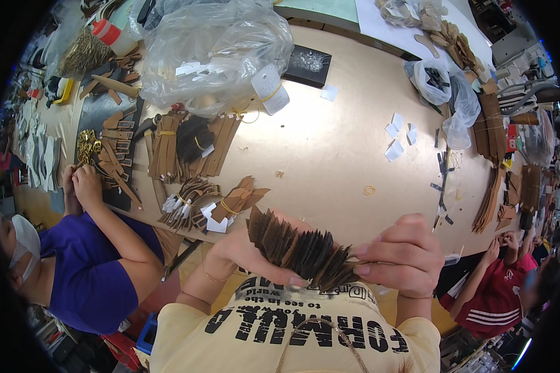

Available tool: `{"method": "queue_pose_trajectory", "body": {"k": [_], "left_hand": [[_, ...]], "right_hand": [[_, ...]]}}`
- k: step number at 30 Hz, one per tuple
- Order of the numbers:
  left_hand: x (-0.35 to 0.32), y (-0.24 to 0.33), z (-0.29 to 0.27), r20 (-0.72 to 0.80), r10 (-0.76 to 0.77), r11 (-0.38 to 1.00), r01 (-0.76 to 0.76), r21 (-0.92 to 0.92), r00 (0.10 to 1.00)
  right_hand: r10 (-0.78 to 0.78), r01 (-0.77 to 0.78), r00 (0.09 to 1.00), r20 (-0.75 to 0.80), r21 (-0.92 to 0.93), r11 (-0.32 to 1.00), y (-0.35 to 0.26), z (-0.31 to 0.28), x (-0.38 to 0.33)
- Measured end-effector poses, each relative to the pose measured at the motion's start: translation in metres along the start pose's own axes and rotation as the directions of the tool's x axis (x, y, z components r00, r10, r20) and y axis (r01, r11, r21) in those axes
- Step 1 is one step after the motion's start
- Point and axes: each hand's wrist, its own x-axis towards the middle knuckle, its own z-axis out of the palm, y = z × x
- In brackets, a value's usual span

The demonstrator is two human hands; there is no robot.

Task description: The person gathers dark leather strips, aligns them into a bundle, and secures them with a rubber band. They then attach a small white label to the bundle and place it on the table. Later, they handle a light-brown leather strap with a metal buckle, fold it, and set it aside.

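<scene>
A thick, fanned stack of brown and blackish leather strips [302,252] is held in front of my chest, at the near edge of the table. My left hand [246,253] wraps round it from the left, thumb along the near side. At the right end of the stack, my right hand [404,256] pinches a few strips between thumb and fingers. Just beyond my left hand lies a bundle of tan leather pieces [233,202] tied with a yellow rubber band. Beside that bundle is another of straps with white tags [190,200].
A large clear plastic bag [218,50] and banded brown straps [165,146] lie at the far left of the table [317,161]. White paper slips [393,149] and a loose rubber band [369,190] lie rightward. Co-workers in purple [99,273] and red [491,298] sit either side.
</scene>
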Motion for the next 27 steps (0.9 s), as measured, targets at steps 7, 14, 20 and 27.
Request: {"method": "queue_pose_trajectory", "body": {"k": [7, 14, 20, 27], "left_hand": [[0.0007, 0.0001, -0.0005, 0.01, 0.014, 0.999, -0.014, 0.043, 1.0], [-0.0011, -0.0018, -0.0012, 0.014, 0.002, 1.0, -0.002, 0.024, 1.0], [0.0002, -0.0036, -0.0028, 0.027, 0.019, 1.0, -0.019, 0.02, 0.999], [0.001, -0.0023, -0.0027, 0.035, -0.005, 0.998, 0.003, 0.06, 0.999]], "right_hand": [[0.01, -0.01, 1.0, -0.007, 0.013, 1.0, 0.001, 0.0018, -0.002], [0.074, -0.073, 0.996, -0.046, 0.012, 0.997, -0.0015, 0.0047, -0.0028], [0.106, -0.109, 0.993, -0.046, -0.063, 0.992, 0.0025, 0.0066, -0.0033], [0.081, -0.084, 0.995, -0.065, -0.061, 0.995, 0.0038, 0.006, -0.0065]]}}
